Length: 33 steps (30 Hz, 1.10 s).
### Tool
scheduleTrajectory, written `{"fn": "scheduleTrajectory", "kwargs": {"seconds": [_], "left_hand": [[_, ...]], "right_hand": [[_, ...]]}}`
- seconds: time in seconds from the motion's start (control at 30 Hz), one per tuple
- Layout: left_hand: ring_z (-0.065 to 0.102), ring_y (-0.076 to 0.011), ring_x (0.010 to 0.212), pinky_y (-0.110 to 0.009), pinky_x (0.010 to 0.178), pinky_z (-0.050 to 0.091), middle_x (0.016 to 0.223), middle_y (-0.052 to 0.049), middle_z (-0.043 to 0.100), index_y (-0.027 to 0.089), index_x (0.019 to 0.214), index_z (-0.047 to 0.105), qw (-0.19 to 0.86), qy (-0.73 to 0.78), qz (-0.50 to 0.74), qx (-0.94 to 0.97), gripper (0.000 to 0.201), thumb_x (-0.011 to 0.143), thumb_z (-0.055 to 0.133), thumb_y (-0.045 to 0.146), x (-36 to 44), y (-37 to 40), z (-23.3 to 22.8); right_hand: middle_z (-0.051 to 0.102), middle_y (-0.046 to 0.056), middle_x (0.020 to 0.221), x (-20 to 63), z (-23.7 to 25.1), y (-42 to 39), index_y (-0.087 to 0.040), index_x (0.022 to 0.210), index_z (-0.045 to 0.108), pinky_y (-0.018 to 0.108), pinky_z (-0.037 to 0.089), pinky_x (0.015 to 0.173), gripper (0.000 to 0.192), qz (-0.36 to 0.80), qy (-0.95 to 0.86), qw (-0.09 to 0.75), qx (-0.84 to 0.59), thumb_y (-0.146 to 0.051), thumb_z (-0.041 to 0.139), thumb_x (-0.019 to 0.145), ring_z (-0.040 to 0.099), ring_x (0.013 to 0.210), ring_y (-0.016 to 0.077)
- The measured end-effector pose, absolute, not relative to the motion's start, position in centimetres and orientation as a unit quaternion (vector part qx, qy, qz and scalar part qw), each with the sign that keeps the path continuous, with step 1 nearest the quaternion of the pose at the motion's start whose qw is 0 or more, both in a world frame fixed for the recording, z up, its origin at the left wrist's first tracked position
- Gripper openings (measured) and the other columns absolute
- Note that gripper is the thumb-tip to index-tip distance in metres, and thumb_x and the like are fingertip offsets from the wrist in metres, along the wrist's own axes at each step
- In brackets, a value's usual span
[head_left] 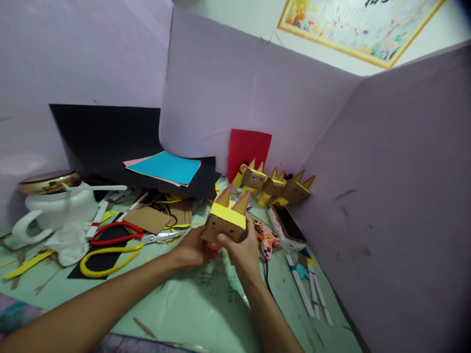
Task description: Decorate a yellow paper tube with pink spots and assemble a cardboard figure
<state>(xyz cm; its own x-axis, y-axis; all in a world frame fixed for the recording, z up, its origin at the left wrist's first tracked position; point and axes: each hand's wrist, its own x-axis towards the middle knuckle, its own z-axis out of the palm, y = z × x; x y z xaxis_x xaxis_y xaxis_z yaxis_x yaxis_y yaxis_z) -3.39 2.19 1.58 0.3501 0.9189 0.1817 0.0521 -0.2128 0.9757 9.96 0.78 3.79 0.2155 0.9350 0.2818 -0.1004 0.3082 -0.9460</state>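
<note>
Both my hands hold a small cardboard animal figure (224, 224) above the table's middle. Its box-shaped head has a yellow paper top, two pointed brown ears edged in purple, and small dark dots drawn on the front. My left hand (194, 249) closes on its lower left side, the fingertips hidden behind and under it. On the right, my right hand (245, 247) grips it, thumb across the lower front edge. A bit of red-orange shows beneath the box. Left of my hands lie scissors (143, 240) with one red and one yellow handle, blades pointing toward my left hand.
Several similar cardboard figures (274, 186) stand at the back right before a red sheet (248, 152). A phone (289, 223), a patterned glue gun-like item (267, 239) and white markers (300, 287) lie rightward. Leftward are a white teapot-like mug (61, 208), cardboard scraps (147, 218) and blue paper (165, 167).
</note>
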Motion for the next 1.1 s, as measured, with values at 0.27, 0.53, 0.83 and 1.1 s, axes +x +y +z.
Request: {"fn": "scheduleTrajectory", "kwargs": {"seconds": [0.27,0.53,0.83,1.1], "left_hand": [[0.062,-0.0219,0.075,-0.035,0.069,0.053,0.076,-0.002,0.07,0.017,0.075,0.064,0.48,0.411,0.429,0.646,0.019,0.057,0.068,0.014,-3.3,2.5,-0.1],[0.063,-0.0225,0.075,-0.038,0.071,0.055,0.08,-0.005,0.072,0.018,0.079,0.063,0.457,0.44,0.449,0.629,0.031,0.054,0.078,0.028,-4.0,2.0,1.0],[0.062,-0.0284,0.101,-0.038,0.085,0.052,0.095,-0.009,0.07,0.02,0.097,0.064,0.497,0.355,0.502,0.612,0.053,0.057,0.079,0.052,-5.2,1.8,3.5],[0.065,-0.0276,0.084,-0.037,0.073,0.054,0.08,-0.008,0.071,0.019,0.098,0.067,0.564,0.337,0.375,0.654,0.05,0.058,0.081,0.047,-6.5,2.1,3.3]], "right_hand": [[0.06,0.011,0.127,12.0,4.0,0.6,-0.019,0.123,0.056,0.037,0.043,0.098,0.073,0.478,-0.514,0.649,-0.294,-0.05,0.08,0.061,0.054,0.119,0.0262],[0.071,0.002,0.086,13.4,3.1,0.8,-0.019,0.095,0.065,0.037,0.049,0.086,0.027,0.455,-0.371,0.731,-0.348,-0.031,0.07,0.071,0.066,0.08,0.0168],[0.067,0.011,0.114,10.1,1.4,-0.3,-0.019,0.111,0.063,0.044,0.05,0.087,0.069,0.592,-0.419,0.601,-0.335,-0.028,0.087,0.048,0.064,0.103,0.0276],[0.07,-0.001,0.09,8.8,1.9,-1.2,-0.022,0.104,0.062,0.03,0.053,0.069,0.063,0.616,-0.477,0.558,-0.286,-0.014,0.083,0.045,0.065,0.081,0.0207]]}}
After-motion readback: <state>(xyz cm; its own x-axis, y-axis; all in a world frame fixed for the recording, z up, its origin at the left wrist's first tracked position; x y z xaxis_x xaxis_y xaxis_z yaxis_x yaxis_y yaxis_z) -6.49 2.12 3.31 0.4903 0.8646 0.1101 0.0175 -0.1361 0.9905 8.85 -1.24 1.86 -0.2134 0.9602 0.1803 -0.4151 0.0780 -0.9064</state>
